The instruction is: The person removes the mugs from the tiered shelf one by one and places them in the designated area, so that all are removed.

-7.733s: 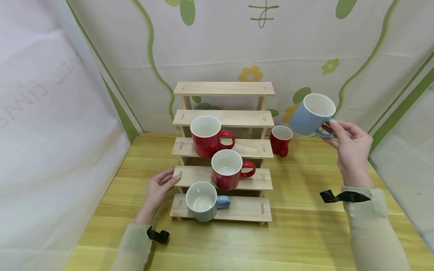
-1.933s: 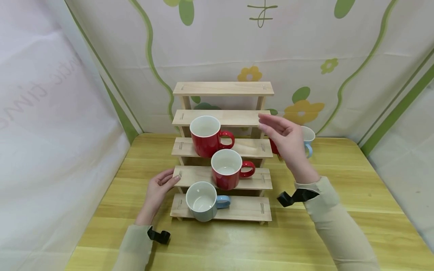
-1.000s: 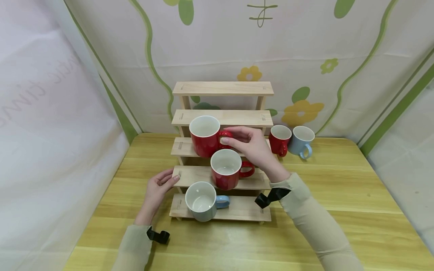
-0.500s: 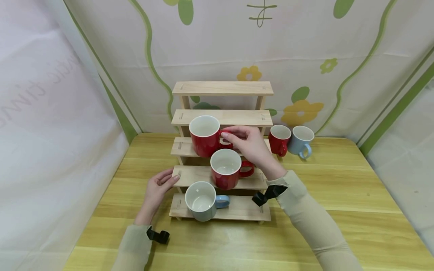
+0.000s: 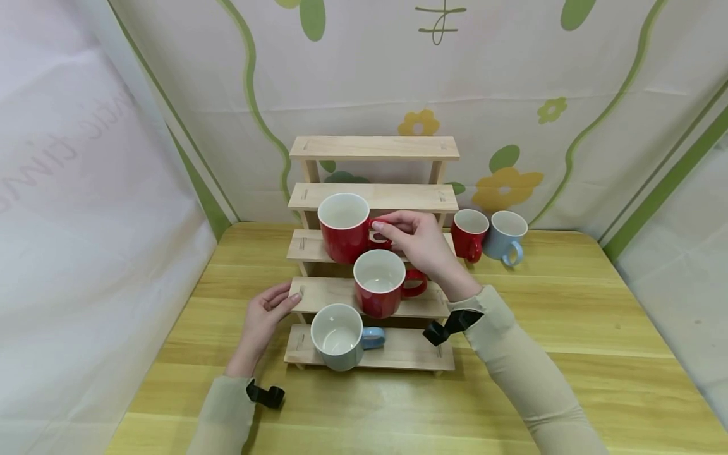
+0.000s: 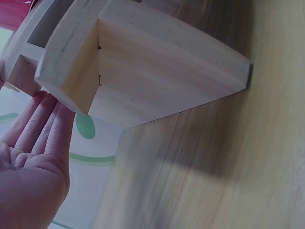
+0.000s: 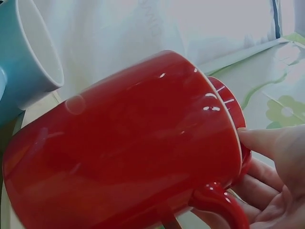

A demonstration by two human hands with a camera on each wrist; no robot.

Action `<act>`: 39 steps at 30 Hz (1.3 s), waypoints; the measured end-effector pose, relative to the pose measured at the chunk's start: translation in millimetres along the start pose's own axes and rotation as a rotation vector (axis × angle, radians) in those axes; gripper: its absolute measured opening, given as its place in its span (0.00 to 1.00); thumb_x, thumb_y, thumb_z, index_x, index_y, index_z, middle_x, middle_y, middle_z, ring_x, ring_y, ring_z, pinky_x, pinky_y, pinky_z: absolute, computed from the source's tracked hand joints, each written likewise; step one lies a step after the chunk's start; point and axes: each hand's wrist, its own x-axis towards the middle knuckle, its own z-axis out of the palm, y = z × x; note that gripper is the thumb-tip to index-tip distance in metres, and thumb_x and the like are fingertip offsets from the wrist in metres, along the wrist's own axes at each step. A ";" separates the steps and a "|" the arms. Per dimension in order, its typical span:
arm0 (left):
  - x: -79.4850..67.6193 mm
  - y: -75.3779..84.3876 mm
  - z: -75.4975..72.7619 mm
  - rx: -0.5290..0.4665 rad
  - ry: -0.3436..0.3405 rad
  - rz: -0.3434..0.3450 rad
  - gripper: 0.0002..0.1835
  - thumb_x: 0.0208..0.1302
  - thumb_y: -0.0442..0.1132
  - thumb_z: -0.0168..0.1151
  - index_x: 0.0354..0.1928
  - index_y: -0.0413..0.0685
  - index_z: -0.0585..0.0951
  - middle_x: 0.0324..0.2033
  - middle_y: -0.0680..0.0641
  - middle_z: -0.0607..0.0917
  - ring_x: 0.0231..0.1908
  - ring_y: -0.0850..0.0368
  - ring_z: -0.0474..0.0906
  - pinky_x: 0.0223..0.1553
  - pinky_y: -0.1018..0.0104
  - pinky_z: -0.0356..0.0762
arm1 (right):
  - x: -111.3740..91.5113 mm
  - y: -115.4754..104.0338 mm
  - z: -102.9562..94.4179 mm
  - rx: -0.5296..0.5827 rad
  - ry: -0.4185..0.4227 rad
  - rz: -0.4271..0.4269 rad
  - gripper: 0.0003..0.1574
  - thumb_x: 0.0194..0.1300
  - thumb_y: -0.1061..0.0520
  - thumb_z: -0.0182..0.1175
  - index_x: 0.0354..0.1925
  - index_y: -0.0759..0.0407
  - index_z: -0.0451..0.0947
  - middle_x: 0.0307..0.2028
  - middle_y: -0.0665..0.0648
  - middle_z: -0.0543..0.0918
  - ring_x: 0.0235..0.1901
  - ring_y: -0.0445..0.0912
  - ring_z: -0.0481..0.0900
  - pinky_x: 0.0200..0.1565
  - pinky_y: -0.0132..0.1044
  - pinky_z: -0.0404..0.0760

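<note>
On the third tier of a wooden stepped rack [image 5: 409, 357] stands a red mug [image 5: 344, 243] with a white inside. My right hand [image 5: 422, 243] pinches its handle between thumb and fingers. A second red mug [image 5: 378, 297] sits one tier lower; close to the right wrist camera, a red mug [image 7: 119, 143] hides part of that grip. The lowest tier bears a light blue mug [image 5: 341, 354], handle to the right. My left hand [image 5: 266, 317] holds the left end of the second tier, thumb on top; in the left wrist view its fingers [image 6: 40, 124] reach beneath a board.
Right of the rack, a red mug [image 5: 469, 235] and a light blue mug [image 5: 503, 235] stand side by side on the wooden table [image 5: 569, 328]. A patterned cloth [image 5: 364, 76] hangs behind the rack, and white cloth [image 5: 85, 189] borders the left side.
The light blue mug that my right hand held has been set beside the red mug at back right. That hand then moved left and took the third-tier mug's handle. My left hand stays put.
</note>
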 end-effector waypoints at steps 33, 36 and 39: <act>-1.2 -0.1 1.0 0.003 0.010 -0.021 0.25 0.69 0.39 0.69 0.63 0.34 0.78 0.56 0.36 0.83 0.50 0.59 0.83 0.51 0.68 0.81 | -9.5 -14.2 -16.5 0.149 0.088 -0.097 0.16 0.70 0.55 0.68 0.52 0.63 0.85 0.46 0.64 0.88 0.46 0.54 0.87 0.46 0.42 0.86; -1.5 0.7 1.0 0.006 0.008 -0.021 0.25 0.69 0.39 0.69 0.63 0.34 0.78 0.56 0.36 0.83 0.50 0.59 0.83 0.51 0.68 0.81 | -10.4 -18.1 -22.7 0.152 0.101 -0.126 0.16 0.70 0.56 0.68 0.51 0.65 0.85 0.45 0.63 0.88 0.45 0.53 0.87 0.45 0.42 0.86; -1.9 1.6 1.1 0.007 0.009 -0.025 0.25 0.69 0.39 0.69 0.63 0.34 0.78 0.55 0.36 0.84 0.50 0.59 0.83 0.51 0.68 0.81 | -12.5 -21.9 -29.4 0.159 0.120 -0.134 0.17 0.70 0.56 0.68 0.51 0.65 0.84 0.46 0.62 0.88 0.46 0.53 0.87 0.45 0.42 0.86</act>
